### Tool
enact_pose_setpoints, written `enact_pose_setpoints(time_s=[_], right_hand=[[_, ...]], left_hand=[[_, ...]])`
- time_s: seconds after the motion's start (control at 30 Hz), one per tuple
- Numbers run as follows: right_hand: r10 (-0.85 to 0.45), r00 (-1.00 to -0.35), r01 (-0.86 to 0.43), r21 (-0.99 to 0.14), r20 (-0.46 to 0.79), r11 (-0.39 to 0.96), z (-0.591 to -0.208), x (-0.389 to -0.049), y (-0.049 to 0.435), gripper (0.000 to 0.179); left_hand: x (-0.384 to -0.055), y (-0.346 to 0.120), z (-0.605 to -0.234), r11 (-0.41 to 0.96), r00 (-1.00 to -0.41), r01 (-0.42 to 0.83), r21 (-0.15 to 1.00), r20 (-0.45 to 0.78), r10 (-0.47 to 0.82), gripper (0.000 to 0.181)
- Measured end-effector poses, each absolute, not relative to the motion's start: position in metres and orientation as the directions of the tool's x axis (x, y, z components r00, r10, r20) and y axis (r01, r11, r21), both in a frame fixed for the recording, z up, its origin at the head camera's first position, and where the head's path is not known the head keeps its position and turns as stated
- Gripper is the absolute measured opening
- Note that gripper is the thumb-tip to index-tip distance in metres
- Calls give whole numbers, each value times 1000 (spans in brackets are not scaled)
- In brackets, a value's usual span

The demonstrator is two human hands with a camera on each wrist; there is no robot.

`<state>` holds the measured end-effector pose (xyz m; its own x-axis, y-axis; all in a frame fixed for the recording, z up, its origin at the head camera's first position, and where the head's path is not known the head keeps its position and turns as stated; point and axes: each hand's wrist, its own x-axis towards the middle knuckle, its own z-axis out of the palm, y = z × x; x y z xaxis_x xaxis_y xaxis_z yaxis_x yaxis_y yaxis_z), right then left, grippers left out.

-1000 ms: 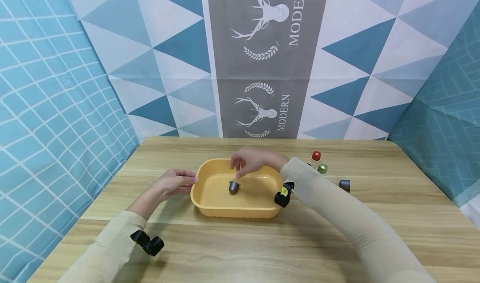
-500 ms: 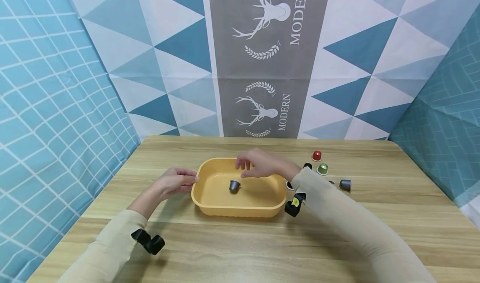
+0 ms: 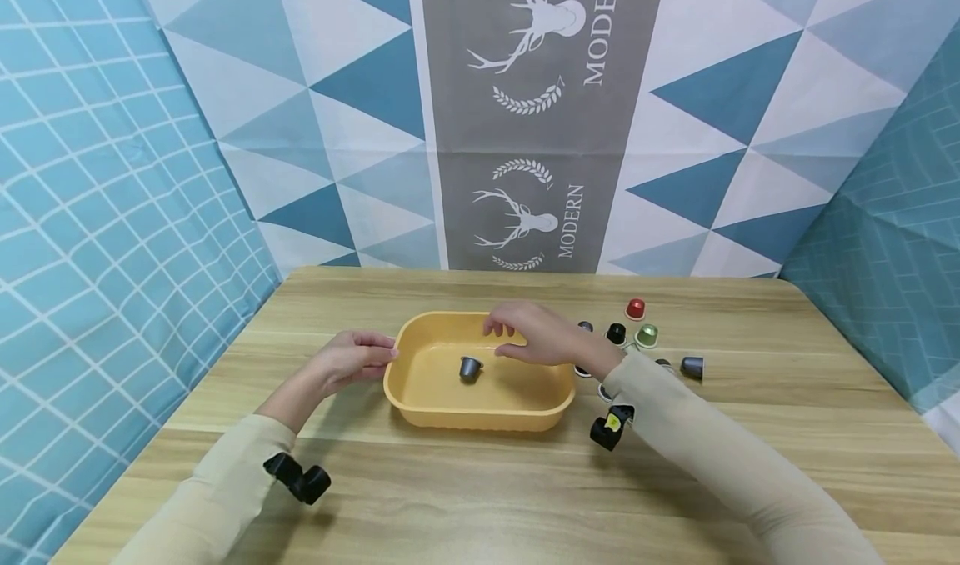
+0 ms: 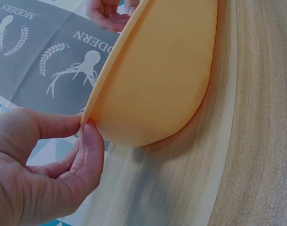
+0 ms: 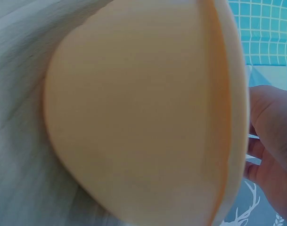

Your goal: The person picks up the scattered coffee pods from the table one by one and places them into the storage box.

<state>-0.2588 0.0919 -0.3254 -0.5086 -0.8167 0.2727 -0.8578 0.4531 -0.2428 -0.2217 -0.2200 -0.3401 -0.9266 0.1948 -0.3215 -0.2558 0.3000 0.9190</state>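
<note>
A yellow-orange plastic basin (image 3: 480, 421) with rounded corners stands on the wooden table. One dark grey coffee capsule (image 3: 470, 370) lies tilted inside it, left of its middle. At the basin's left end my left hand (image 3: 351, 357) pinches the rim between thumb and fingers; the left wrist view shows this grip on the rim (image 4: 108, 70) closely. My right hand (image 3: 534, 333) hovers over the basin's right part with loosely bent fingers and holds nothing. In the right wrist view the basin's outer wall (image 5: 138, 113) covers part of that hand (image 5: 274, 146).
Right of the basin lie several more coffee capsules: a red one (image 3: 635, 308), a green one (image 3: 647, 336), a black one (image 3: 617, 333) and a dark one on its side (image 3: 692, 368). My right forearm partly hides others. Patterned cloth (image 3: 525, 132) hangs behind the table.
My right hand has drawn back to the right and away from the capsule in the basin, uncovering more capsules beside it. The left hand stays at the rim.
</note>
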Motion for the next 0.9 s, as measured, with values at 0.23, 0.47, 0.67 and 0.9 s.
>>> enact_pose_setpoints(time_s=[0.23,0.47,0.67,0.9], right_hand=[[-793,-523,-852,-231,313,471,-328,-253,104,24],[-777,-534,-845,-194,332,498,-331,-245,116,25],[-774,-552,-834,-186,311,520,-330,-239,127,27],[-759,-569,-821,-165,317,546,-329,-232,139,27]], left_hand=[[-222,-221,-339,292,-927,-255,922,-319,198,48],[-222,-220,-340,302,-925,-261,917,-327,194,48],[-222,-221,-341,299,-925,-261,918,-326,192,48],[-223,-221,-341,290,-925,-263,920,-326,197,47]])
